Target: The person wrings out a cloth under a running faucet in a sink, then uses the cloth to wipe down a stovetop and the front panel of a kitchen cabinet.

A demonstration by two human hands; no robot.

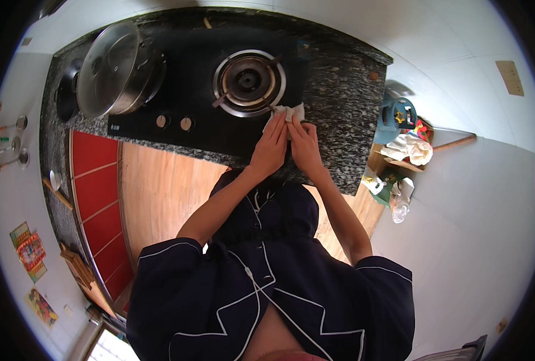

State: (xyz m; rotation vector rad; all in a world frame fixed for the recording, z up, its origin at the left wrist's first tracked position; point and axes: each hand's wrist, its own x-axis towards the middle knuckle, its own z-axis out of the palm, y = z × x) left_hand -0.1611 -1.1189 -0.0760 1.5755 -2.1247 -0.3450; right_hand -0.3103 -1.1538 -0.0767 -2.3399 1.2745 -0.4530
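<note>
My left hand (271, 146) and my right hand (304, 145) lie side by side at the right part of the black glass gas hob (190, 90). Under the fingers of both is a crumpled white cloth or paper towel (294, 111), pressed near the lower right rim of the round gas burner (248, 83). The burner has a metal ring and pan-support prongs, with no pot on it. Two control knobs (186, 123) sit on the hob's front left. How firmly each hand grips the cloth cannot be told.
A large pot (148, 85) with a tilted glass lid (109, 70) stands on the hob's left, beside a dark pan (66, 90). Speckled granite countertop (344, 113) surrounds the hob. A blue gas cylinder (387, 124) and bags stand beyond its right end. Wooden boards (80, 270) lean at lower left.
</note>
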